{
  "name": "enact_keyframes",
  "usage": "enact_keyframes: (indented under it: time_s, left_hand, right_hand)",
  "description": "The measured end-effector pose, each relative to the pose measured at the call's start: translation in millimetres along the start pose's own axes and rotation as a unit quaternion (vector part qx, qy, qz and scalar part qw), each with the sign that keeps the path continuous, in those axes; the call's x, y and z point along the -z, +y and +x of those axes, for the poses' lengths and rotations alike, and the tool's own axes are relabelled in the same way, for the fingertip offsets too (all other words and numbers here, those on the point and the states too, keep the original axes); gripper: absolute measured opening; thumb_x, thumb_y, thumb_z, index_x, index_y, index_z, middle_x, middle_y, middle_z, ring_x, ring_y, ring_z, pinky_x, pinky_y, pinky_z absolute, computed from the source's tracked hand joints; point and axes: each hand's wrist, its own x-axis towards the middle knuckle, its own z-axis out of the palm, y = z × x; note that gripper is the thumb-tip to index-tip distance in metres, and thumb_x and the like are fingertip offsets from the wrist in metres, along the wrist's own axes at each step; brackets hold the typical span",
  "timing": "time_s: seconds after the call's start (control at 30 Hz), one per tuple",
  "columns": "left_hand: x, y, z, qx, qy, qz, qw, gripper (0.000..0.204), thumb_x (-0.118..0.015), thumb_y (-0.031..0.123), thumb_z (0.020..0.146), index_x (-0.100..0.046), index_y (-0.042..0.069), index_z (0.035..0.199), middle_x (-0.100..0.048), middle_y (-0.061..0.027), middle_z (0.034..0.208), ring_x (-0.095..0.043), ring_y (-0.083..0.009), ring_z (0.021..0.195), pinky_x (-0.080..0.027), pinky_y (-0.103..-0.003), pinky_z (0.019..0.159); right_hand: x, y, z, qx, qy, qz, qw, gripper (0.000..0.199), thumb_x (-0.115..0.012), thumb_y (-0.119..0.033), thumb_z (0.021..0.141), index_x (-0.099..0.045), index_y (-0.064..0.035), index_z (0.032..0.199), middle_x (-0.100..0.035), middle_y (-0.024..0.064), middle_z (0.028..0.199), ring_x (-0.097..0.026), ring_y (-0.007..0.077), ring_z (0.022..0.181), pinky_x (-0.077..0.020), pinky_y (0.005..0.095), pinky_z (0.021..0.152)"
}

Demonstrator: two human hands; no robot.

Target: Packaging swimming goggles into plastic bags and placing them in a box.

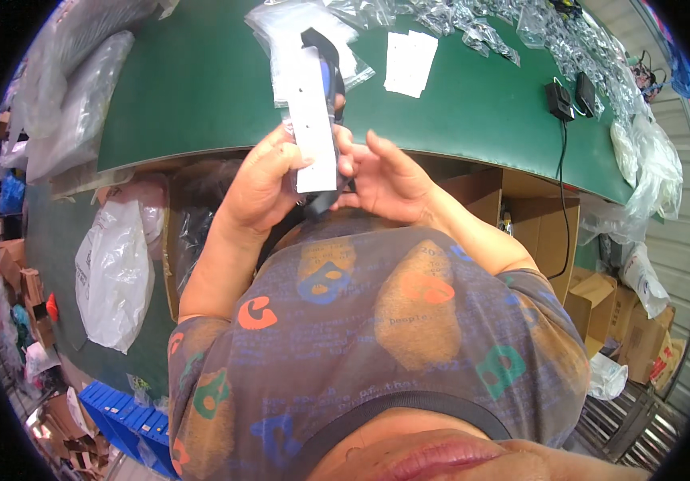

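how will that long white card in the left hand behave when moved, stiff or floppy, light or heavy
Probably fairly stiff: the white card extends past the left hand without visible sagging, though the black object behind it may help support it. Likely light, since it looks flat and thin. Perhaps apt to crease if pushed end-on, being long and narrow.

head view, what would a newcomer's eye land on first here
Likely the long white card above the picture's centre, held in the left hand, with a black thing behind it and the right hand close beside. Next, perhaps, the big green table beyond, with small shiny packets heaped along its upper right edge.
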Motion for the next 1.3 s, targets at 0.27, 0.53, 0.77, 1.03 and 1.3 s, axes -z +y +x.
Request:
enact_keyframes:
  time_s: [0.27, 0.53, 0.77, 1.03, 1.3]
  left_hand:
    - [47, -1, -9, -0.049, 0.164, 0.226, 0.959, 0.046, -0.053, 0.005, 0.092, -0.047, 0.0, 0.137, -0.064, -0.0098, 0.112, -0.064, -0.0185, 0.097, -0.054, -0.034, 0.088]
    - [28, -39, -12, -0.042, 0.132, 0.314, 0.939, 0.071, -0.054, 0.008, 0.094, -0.024, -0.003, 0.157, -0.049, -0.0137, 0.145, -0.047, -0.0208, 0.134, -0.037, -0.036, 0.113]
    - [10, -20, -11, 0.06, 0.102, 0.072, 0.99, 0.051, -0.057, 0.012, 0.095, -0.041, 0.003, 0.142, -0.059, -0.0061, 0.106, -0.062, -0.0142, 0.092, -0.058, -0.029, 0.065]
    - [4, -18, -22, 0.083, 0.116, 0.166, 0.976, 0.046, -0.061, 0.012, 0.096, -0.043, 0.002, 0.137, -0.06, -0.0085, 0.109, -0.064, -0.0145, 0.089, -0.058, -0.027, 0.056]
    - [11, -19, -37, 0.142, 0.085, 0.036, 0.986, 0.063, -0.063, 0.015, 0.093, -0.034, 0.0, 0.147, -0.06, -0.0126, 0.106, -0.064, -0.0182, 0.087, -0.059, -0.029, 0.051]
  right_hand:
    - [-28, -64, -15, 0.102, -0.018, -0.257, 0.961, 0.027, -0.075, -0.025, 0.09, -0.06, -0.0087, 0.105, -0.058, 0.0066, 0.104, -0.063, 0.0233, 0.094, -0.0567, 0.043, 0.084]
    - [-47, -77, 39, 0.376, 0.099, -0.86, 0.33, 0.024, -0.083, -0.019, 0.083, -0.071, -0.0019, 0.095, -0.069, 0.0095, 0.087, -0.065, 0.0227, 0.073, -0.0519, 0.0331, 0.068]
    - [-32, -53, 50, 0.351, 0.191, -0.793, 0.461, 0.032, -0.084, -0.023, 0.083, -0.06, -0.0024, 0.086, -0.061, 0.008, 0.074, -0.059, 0.0188, 0.066, -0.0482, 0.0331, 0.062]
    - [-15, -41, 48, 0.158, 0.197, -0.493, 0.833, 0.033, -0.071, -0.033, 0.096, -0.064, -0.0073, 0.115, -0.069, 0.0015, 0.106, -0.063, 0.0128, 0.097, -0.0491, 0.0286, 0.086]
    - [-16, -48, 41, 0.146, 0.099, -0.342, 0.923, 0.044, -0.061, -0.034, 0.102, -0.061, -0.0037, 0.134, -0.068, 0.0128, 0.128, -0.061, 0.0219, 0.121, -0.0432, 0.0392, 0.106]
